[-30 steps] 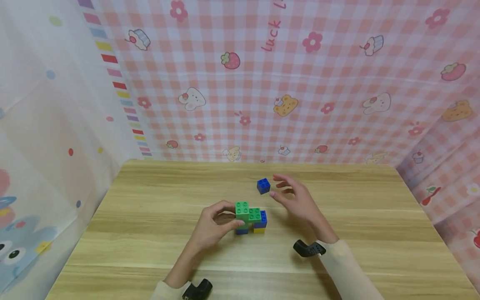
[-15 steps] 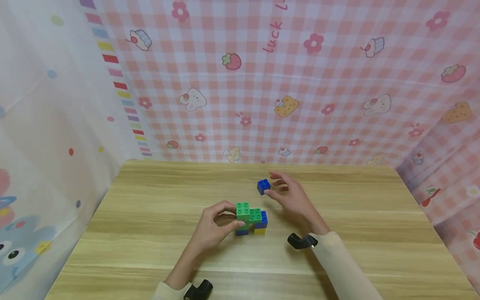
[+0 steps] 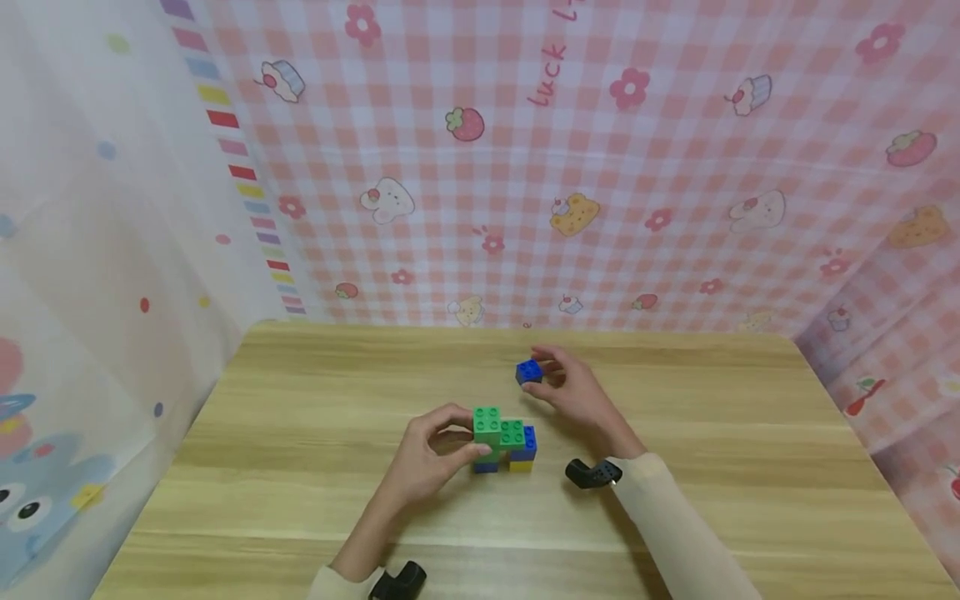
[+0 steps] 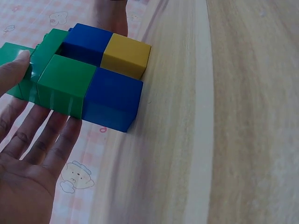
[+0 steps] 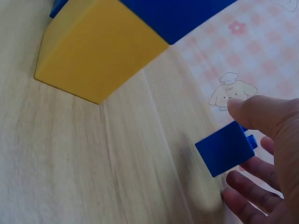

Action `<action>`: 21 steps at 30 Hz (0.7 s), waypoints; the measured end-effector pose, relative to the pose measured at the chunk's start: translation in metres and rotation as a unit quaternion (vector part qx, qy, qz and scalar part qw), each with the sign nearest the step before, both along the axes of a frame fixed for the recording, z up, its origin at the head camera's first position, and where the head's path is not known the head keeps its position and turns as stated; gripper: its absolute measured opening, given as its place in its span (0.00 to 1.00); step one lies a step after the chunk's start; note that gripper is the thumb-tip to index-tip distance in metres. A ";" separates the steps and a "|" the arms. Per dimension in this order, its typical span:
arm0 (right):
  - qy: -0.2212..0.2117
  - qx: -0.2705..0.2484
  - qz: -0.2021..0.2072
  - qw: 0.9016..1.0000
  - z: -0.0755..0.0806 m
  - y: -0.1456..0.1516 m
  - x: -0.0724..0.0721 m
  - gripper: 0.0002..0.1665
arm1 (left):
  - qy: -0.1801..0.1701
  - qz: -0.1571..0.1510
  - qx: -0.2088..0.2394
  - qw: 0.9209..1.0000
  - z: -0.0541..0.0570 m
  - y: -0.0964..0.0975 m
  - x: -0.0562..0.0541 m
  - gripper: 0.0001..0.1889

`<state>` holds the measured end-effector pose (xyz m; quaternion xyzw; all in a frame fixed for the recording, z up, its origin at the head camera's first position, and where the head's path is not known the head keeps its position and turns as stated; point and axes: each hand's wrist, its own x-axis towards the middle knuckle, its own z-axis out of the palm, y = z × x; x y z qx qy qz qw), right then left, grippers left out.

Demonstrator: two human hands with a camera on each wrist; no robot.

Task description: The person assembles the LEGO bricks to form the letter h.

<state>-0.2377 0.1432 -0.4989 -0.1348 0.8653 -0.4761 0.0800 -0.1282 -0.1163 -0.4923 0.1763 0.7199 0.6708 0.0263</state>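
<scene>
My left hand (image 3: 429,452) holds a small structure of toy building bricks at the table's middle, thumb on the near side and fingers behind. It has stacked green bricks (image 3: 487,422) over a blue brick (image 4: 113,99) on the left. A green brick (image 3: 512,432) bridges to a blue brick (image 4: 88,43) over a yellow brick (image 4: 126,55) on the right. My right hand (image 3: 573,390) is spread around a loose blue brick (image 5: 225,149) behind the structure. The thumb tip overlaps the brick's near side in the head view, with the fingers beyond it.
The wooden table (image 3: 300,517) meets a pink checked cloth (image 3: 480,183) at its back edge. A pale dotted curtain (image 3: 150,233) hangs on the left. Black wrist devices sit at both sleeves.
My right hand has moved left, its thumb and fingers coming around the loose blue brick. The left hand keeps its hold on the structure; the bricks stay in place.
</scene>
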 end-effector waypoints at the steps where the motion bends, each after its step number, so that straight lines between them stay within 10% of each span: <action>1: 0.000 0.001 0.000 1.000 0.000 -0.001 0.000 0.41 | -0.002 0.002 0.000 1.000 0.000 0.000 0.000 0.14; 21: 0.027 0.029 -0.067 0.997 -0.010 -0.016 0.002 0.32 | -0.011 -0.001 0.005 1.000 0.000 -0.001 -0.001 0.14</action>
